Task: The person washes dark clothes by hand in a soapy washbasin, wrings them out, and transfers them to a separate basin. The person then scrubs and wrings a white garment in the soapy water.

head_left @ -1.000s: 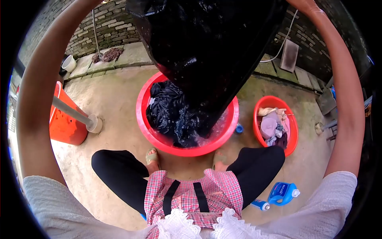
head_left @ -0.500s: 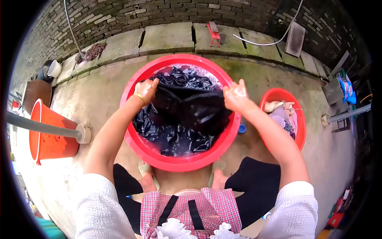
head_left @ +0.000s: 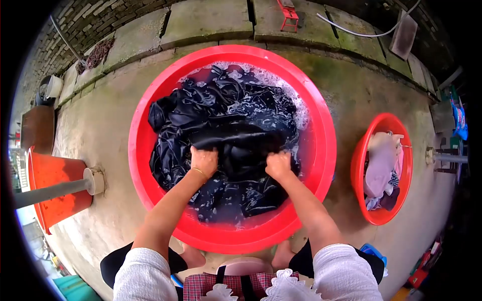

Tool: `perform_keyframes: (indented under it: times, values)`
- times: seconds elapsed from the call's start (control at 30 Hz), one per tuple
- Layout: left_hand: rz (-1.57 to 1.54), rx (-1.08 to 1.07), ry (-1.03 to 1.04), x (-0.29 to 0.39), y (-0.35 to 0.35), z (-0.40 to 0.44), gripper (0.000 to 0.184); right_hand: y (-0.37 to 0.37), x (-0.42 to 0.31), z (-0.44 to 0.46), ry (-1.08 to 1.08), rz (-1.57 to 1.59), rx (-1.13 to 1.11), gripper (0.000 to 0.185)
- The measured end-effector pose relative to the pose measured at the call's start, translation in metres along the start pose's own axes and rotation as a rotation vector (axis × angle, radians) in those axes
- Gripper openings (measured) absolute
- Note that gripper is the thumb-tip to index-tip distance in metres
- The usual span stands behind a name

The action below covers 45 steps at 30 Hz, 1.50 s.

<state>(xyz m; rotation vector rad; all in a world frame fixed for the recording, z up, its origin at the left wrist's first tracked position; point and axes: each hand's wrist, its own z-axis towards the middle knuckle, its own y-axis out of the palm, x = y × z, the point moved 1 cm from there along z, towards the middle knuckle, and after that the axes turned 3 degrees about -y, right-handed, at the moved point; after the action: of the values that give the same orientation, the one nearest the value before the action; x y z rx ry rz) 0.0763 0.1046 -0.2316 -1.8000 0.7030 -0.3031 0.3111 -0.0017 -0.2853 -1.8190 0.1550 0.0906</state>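
Observation:
A large red basin in front of me holds soapy water and a mass of wet black cloth. My left hand, with a yellow band at the wrist, is closed on a dark garment low in the basin. To its right, my right hand grips the same garment, knuckles up. The fabric stretches between both fists and lies on the other wet cloth. White suds line the far right of the water. Exactly what kind of garment it is, I cannot make out.
At the right stands a smaller red tub of light-coloured clothes. An orange bucket is at the left behind a grey pole. Stone slabs, a small red stool and a hose lie beyond the basin.
Both hands have come down and nearer together, lowering the dark garment from above the basin into the water. My view has tilted down and closer to the basin.

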Motion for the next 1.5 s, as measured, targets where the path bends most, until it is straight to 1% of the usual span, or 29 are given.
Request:
perform_keyframes:
  times: [0.03, 0.07, 0.13, 0.17, 0.2, 0.3, 0.37, 0.43, 0.47, 0.53, 0.6, 0.73, 0.8, 0.87, 0.9, 0.93, 1.0, 1.07, 1.1, 1.13, 1.17, 1.2, 1.27, 1.3, 1.33, 1.4, 1.43, 1.47, 1.5]
  values:
    - [0.004, 0.21, 0.033, 0.004, 0.01, 0.006, 0.034, 0.013, 0.006, 0.012, -0.031, -0.073, -0.016, 0.017]
    - [0.002, 0.2, 0.034, 0.006, 0.018, 0.018, 0.034, 0.025, 0.013, 0.02, -0.031, -0.069, -0.026, 0.017]
    - [-0.12, 0.045, 0.027, 0.016, 0.029, 0.042, 0.049, 0.011, 0.019, 0.034, 0.022, -0.007, -0.238, 0.023]
    - [-0.132, 0.114, 0.031, 0.02, 0.038, 0.05, 0.049, 0.039, 0.033, 0.042, -0.027, -0.007, -0.215, 0.025]
    - [-0.197, -0.045, 0.011, 0.022, 0.03, 0.064, 0.047, 0.026, 0.035, 0.043, -0.072, -0.076, -0.129, 0.026]
    - [-0.136, -0.007, -0.036, 0.023, 0.032, 0.099, 0.037, -0.023, 0.032, 0.061, -0.001, -0.027, -0.266, 0.024]
    - [-0.119, -0.01, -0.041, 0.016, 0.019, 0.109, 0.034, -0.022, 0.037, 0.072, 0.14, 0.113, -0.118, 0.022]
    - [-0.085, -0.064, 0.019, 0.003, -0.006, 0.107, 0.026, -0.044, 0.042, 0.073, 0.08, 0.067, -0.088, 0.022]
    - [-0.161, -0.119, 0.008, -0.006, -0.018, 0.1, 0.028, -0.057, 0.045, 0.068, 0.024, 0.022, -0.081, 0.023]
    - [-0.306, -0.149, -0.07, -0.028, -0.049, 0.075, 0.031, -0.074, 0.06, 0.046, 0.145, 0.038, -0.088, 0.023]
    - [-0.395, -0.073, -0.014, -0.056, -0.07, 0.042, 0.032, -0.111, 0.066, 0.01, 0.19, 0.258, 0.023, 0.022]
    - [-0.382, 0.144, 0.103, -0.072, -0.146, -0.022, 0.027, -0.182, 0.049, -0.041, 0.175, 0.347, 0.304, 0.023]
    - [-0.423, 0.224, 0.035, -0.08, -0.186, -0.048, 0.027, -0.218, 0.04, -0.059, 0.293, 0.657, 0.295, 0.028]
    - [-0.619, 0.271, -0.011, -0.083, -0.234, -0.079, 0.025, -0.245, 0.038, -0.075, 0.302, 0.949, 0.419, 0.026]
    - [-0.803, 0.352, -0.01, -0.082, -0.25, -0.094, 0.022, -0.254, 0.038, -0.084, 0.307, 1.271, 0.431, 0.025]
    - [-0.8, 0.374, -0.008, -0.078, -0.262, -0.106, 0.022, -0.28, 0.023, -0.096, 0.302, 1.593, 0.432, 0.024]
    - [-1.287, 0.46, -0.001, -0.063, -0.278, -0.13, 0.019, -0.304, -0.008, -0.123, 0.06, 2.104, 0.4, 0.027]
    - [-1.795, 0.401, 0.019, -0.016, -0.274, -0.155, 0.014, -0.301, -0.049, -0.144, 0.23, 2.324, 0.376, 0.024]
    - [-1.611, 0.501, 0.096, 0.009, -0.266, -0.167, 0.014, -0.294, -0.071, -0.155, 0.203, 2.37, 0.191, 0.022]
    - [-1.707, 0.374, 0.034, 0.041, -0.246, -0.177, 0.019, -0.285, -0.092, -0.164, 0.176, 2.404, -0.001, 0.021]
    - [-1.423, 0.616, 0.091, 0.07, -0.213, -0.18, 0.022, -0.264, -0.109, -0.167, 0.291, 2.313, 0.029, 0.024]
    - [-1.104, 0.528, -0.02, 0.089, -0.209, -0.206, 0.033, -0.241, -0.121, -0.17, 0.404, 2.219, 0.058, 0.027]
    - [-1.027, 0.365, 0.047, 0.114, -0.177, -0.242, 0.037, -0.212, -0.137, -0.186, 0.362, 2.244, 0.033, 0.035]
    - [-1.041, 0.331, 0.093, 0.125, -0.157, -0.26, 0.037, -0.201, -0.14, -0.195, 0.481, 2.168, 0.014, 0.036]
    - [-1.095, 0.09, 0.057, 0.13, -0.156, -0.275, 0.042, -0.194, -0.143, -0.203, 0.614, 2.06, 0.005, 0.032]
    - [-1.113, 0.025, 0.161, 0.133, -0.161, -0.308, 0.046, -0.169, -0.144, -0.205, 0.567, 1.786, 0.151, 0.024]
    - [-1.154, 0.144, 0.258, 0.13, -0.165, -0.315, 0.056, -0.184, -0.149, -0.207, 0.605, 1.629, 0.177, 0.019]
    - [-1.118, 0.269, 0.297, 0.121, -0.168, -0.321, 0.056, -0.178, -0.141, -0.199, 0.538, 1.593, 0.2, 0.029]
    - [-1.405, 0.261, 0.267, 0.106, -0.179, -0.328, 0.052, -0.2, -0.147, -0.202, 0.5, 1.646, 0.223, 0.026]
